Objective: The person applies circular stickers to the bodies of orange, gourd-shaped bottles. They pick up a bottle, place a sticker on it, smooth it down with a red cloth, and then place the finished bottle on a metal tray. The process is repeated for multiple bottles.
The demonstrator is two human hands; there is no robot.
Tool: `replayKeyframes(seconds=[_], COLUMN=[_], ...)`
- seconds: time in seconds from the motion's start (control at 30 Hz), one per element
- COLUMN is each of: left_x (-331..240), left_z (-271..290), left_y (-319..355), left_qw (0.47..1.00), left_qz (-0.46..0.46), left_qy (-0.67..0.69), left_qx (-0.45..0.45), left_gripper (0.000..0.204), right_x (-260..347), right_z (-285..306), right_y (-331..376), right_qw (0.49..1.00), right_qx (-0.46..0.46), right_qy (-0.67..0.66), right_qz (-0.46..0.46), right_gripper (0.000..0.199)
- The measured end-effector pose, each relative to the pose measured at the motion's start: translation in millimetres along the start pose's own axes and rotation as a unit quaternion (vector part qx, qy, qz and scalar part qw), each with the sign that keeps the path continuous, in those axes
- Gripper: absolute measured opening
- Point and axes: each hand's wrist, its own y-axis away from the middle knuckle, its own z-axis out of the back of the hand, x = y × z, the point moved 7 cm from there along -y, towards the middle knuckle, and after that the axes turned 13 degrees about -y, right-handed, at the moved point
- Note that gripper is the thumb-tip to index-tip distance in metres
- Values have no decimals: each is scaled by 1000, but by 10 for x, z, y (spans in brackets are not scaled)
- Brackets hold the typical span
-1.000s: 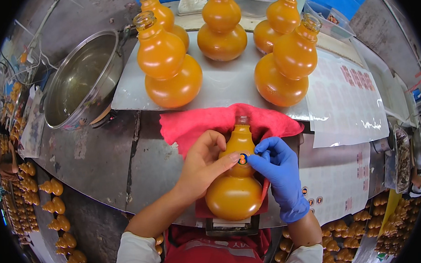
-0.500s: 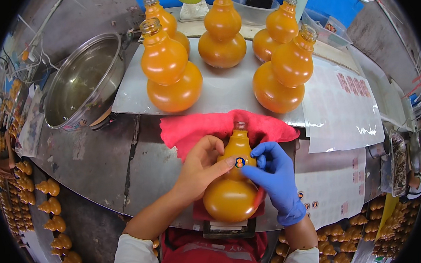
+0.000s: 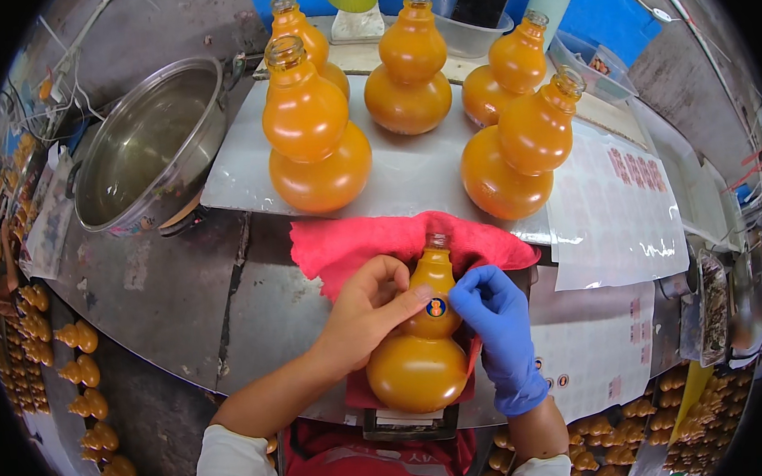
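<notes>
One gourd-shaped orange bottle (image 3: 418,340), lying on its side on a pink cloth (image 3: 355,244) at the near edge of the worktop (image 3: 166,295), open neck pointing far. My left hand (image 3: 364,313), bare, wraps the bottle's waist from the left, fingers (image 3: 383,277) curled over the upper bulb and thumb laid across its front. My right hand (image 3: 495,327), in a blue glove, closes in from the right, its fingers narrow and touching the bottle beside a small round sticker (image 3: 436,307) on the upper bulb; thumb and forefinger tips sit just at that sticker.

Five more gourd bottles (image 3: 313,129) of the same orange fill, upright and uncapped, standing far of the cloth on a pale plastic sheet (image 3: 412,171).

One steel pot (image 3: 144,143), far left on the worktop, holding clear liquid.

Several sticker sheets (image 3: 615,215), right of the cloth, partly peeled.

Many small orange gourd bottles (image 3: 84,378), heaped below the worktop at near left and near right.

One red apron (image 3: 368,461), at the near edge, between my forearms.
</notes>
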Motion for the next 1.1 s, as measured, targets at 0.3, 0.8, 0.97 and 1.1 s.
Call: replayKeyframes(seconds=[0.3,0.8,0.97,1.1], left_x=[52,7,20,21], left_z=[31,18,42,2], left_y=[-25,-27,-33,11], left_qw=[1000,999,997,999], left_qz=[-4,-26,-50,1], left_qy=[18,-38,-58,31], left_qx=[-4,-9,-6,15], left_gripper=[18,20,18,17], right_x=[-24,-16,-2,6], right_z=[24,-21,-6,86], right_y=[-1,10,27,52], right_qw=[1000,1000,1000,1000], right_qx=[-9,1,1,-6], right_qy=[-12,-2,11,10], right_qz=[2,24,26,10], right_gripper=[16,16,13,12])
